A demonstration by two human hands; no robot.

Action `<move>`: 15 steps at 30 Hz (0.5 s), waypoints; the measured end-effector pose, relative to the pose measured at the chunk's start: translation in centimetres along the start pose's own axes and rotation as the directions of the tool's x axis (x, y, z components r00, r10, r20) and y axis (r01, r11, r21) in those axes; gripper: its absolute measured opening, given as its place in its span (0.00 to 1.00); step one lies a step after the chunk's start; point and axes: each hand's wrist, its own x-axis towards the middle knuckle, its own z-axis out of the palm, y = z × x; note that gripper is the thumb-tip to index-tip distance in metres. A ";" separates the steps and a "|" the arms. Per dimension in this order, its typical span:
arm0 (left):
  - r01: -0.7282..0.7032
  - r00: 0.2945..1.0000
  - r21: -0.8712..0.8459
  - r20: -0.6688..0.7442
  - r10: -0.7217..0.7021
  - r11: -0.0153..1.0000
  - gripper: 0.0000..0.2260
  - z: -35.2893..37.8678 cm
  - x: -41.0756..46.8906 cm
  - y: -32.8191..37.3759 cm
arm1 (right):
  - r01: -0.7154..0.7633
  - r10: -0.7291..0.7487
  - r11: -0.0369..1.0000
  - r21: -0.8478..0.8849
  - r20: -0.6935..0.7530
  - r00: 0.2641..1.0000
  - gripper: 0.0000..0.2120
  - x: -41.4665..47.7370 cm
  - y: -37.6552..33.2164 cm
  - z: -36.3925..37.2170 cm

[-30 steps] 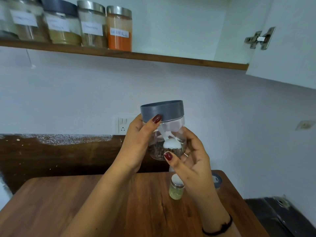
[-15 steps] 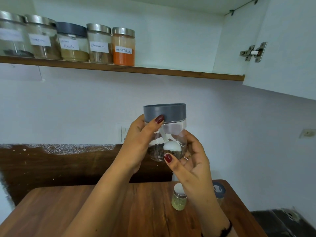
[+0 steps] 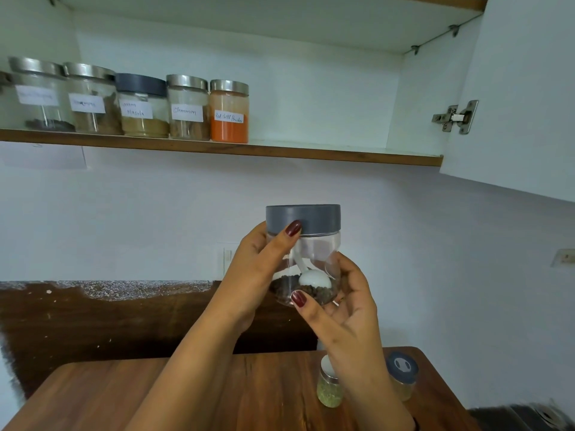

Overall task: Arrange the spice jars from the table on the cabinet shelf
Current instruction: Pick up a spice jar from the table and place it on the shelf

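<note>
A clear jar with a grey lid (image 3: 306, 244) is held in the air between both hands, below the shelf. It holds dark peppercorns and a white scoop. My left hand (image 3: 252, 275) grips its left side, thumb on the lid's rim. My right hand (image 3: 342, 309) cups its base and right side. On the wooden cabinet shelf (image 3: 311, 152) stand several labelled jars in a row at the left; the rightmost is an orange chilli powder jar (image 3: 229, 112). Two small jars remain on the table: a green-filled one (image 3: 329, 388) and a grey-capped one (image 3: 403, 376), both partly behind my right forearm.
The shelf has free room to the right of the orange jar, up to the cabinet's side wall. The open cabinet door (image 3: 525, 88) with a metal hinge (image 3: 455, 117) hangs at the right. The wooden table (image 3: 124, 396) lies below.
The view has tilted upward, showing more of the cabinet interior. Both hands keep the same grip on the jar, which stays at about the same place in front of me.
</note>
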 end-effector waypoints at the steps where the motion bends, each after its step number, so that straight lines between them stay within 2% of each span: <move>1: 0.002 1.000 0.005 0.022 -0.002 1.000 0.28 -0.1 0.0 0.0 | -0.010 0.010 1.000 0.016 -0.002 1.000 0.34 0.1 -0.3 0.0; 6: 0.044 0.996 -0.064 0.076 -0.039 0.997 0.26 -0.8 0.1 0.0 | -0.085 0.083 0.989 0.120 0.016 0.996 0.33 0.7 -0.4 0.0; 9: 0.075 0.993 -0.133 0.102 -0.061 0.988 0.29 -1.0 0.2 -0.6 | -0.133 0.131 0.959 0.251 0.028 0.991 0.45 1.3 -0.4 0.1; 11: 0.099 0.991 -0.171 0.110 -0.081 0.980 0.31 -1.2 0.2 -1.1 | -0.174 0.161 0.893 0.415 0.066 0.985 0.47 1.5 -0.4 0.2; 15: 0.116 0.981 -0.221 0.177 -0.077 0.968 0.38 -1.0 0.4 -1.8 | -0.215 0.119 0.733 0.646 0.189 0.975 0.41 1.4 -0.5 0.5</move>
